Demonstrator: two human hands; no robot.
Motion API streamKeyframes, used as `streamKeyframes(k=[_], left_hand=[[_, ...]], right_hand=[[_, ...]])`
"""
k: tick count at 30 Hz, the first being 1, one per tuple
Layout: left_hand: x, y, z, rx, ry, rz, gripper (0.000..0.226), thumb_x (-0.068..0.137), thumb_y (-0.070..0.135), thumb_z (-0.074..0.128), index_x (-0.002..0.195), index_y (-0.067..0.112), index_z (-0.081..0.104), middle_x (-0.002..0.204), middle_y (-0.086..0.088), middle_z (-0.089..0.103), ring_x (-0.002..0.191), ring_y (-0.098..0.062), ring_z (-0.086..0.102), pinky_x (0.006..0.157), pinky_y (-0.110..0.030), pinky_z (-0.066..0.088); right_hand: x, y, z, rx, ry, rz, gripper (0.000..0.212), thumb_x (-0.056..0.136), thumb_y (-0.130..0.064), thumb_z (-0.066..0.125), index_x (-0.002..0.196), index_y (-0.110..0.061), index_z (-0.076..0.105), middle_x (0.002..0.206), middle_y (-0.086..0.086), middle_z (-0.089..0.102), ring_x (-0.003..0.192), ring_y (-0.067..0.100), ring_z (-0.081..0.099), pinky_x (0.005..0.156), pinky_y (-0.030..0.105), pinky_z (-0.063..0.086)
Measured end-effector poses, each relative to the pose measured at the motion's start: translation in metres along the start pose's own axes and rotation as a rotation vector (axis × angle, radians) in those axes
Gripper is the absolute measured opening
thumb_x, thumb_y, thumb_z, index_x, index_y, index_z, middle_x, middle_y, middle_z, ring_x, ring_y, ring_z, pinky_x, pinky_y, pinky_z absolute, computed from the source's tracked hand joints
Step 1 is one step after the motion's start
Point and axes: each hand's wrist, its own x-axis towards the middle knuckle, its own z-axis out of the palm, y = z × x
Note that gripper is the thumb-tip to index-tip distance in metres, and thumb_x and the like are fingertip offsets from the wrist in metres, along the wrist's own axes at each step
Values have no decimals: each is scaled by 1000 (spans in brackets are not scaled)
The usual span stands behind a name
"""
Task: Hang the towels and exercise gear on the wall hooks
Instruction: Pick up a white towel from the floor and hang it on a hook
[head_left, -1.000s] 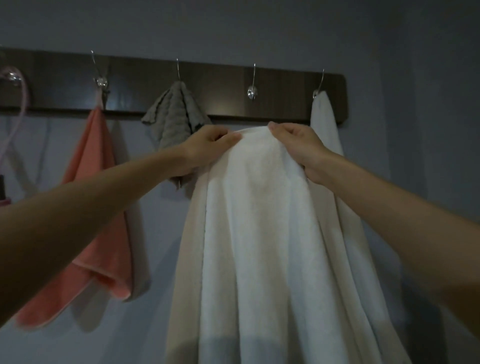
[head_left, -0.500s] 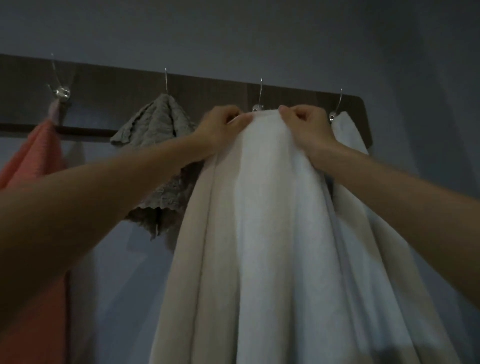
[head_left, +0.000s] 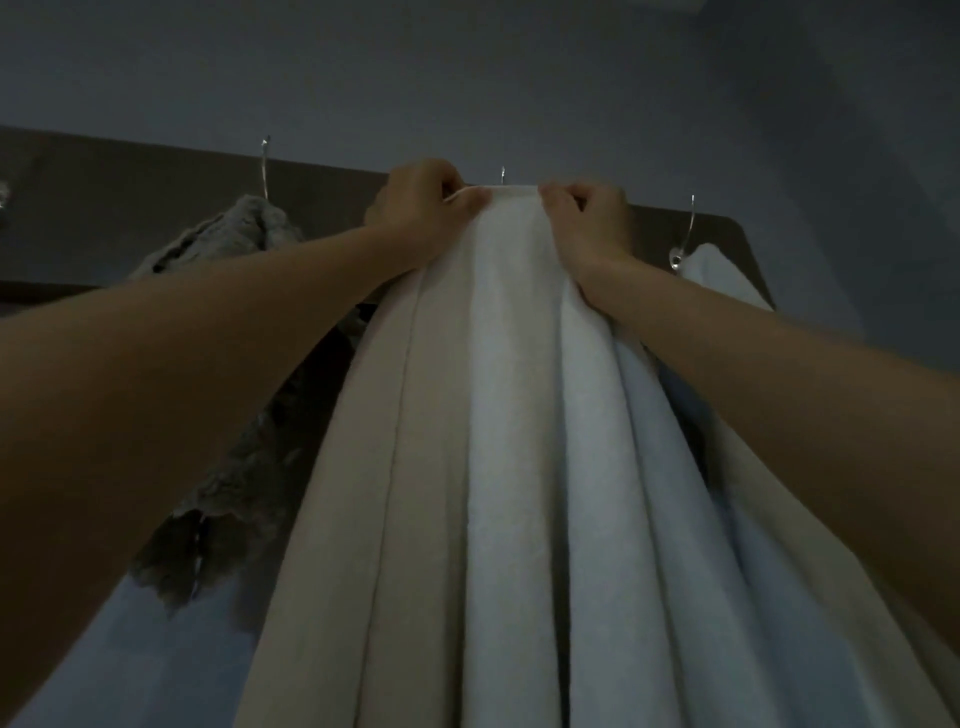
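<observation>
- The grey wall (head_left: 519, 62) filled the far top of the view. The room was dim, so colours were hard to judge.
- The large white towel (head_left: 509, 467) hung in long folds from the middle of the view past the near bottom edge, which cut off its lower end. Its left folds looked beige, but the light did not show whether that was shade or a second cloth. Its top edge was held up against the rail, just below the tip of the middle hook.
- The dark wooden rail (head_left: 130, 208) ran across the wall. Its left end was cut off by the frame and its middle was hidden behind the hands and the towel.
- The grey towel (head_left: 234, 244) hung from the left hook (head_left: 265, 166), and its lower part was partly hidden behind the left forearm (head_left: 182, 389).
- The second white towel (head_left: 722, 275) hung at the right hook (head_left: 688, 228), mostly hidden behind the right forearm (head_left: 805, 395).
- The left hand (head_left: 421, 208) had its fingers curled and pinched the large towel's top edge just left of the middle hook.
- The right hand (head_left: 592, 223) was curled the same way and gripped that edge just right of the hook.
- Only the thin tip of the middle hook (head_left: 502, 175) showed above the cloth. Whether the towel was caught on it could not be told.
</observation>
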Motion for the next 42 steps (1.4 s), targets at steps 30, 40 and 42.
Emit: streamKeyframes(k=[30,40,42], left_hand=[[-91,19,28,-378,101,-89,24,96,25,50,108,10,64,108,-5,60,85,0,54,78,-6,43],[-128,13,46,-447,-27,-107,43,94,39,45,133,21,49,120,-1,58,116,-19,50,100,-37,43],[-139,15,50,-485,-41,-116,50,92,47,41,137,26,44,122,0,58,117,-22,51,100,-46,44]], right_hand=[[-59,26,9,89,-15,14,14,97,-23,45,89,-16,54,87,-2,57,79,9,54,71,23,46],[-99,25,-6,23,-355,82,44,101,-35,31,143,-23,36,142,4,41,129,22,38,110,39,34],[-113,22,-12,79,-386,89,46,102,-33,29,147,-23,26,148,2,37,131,15,40,110,32,34]])
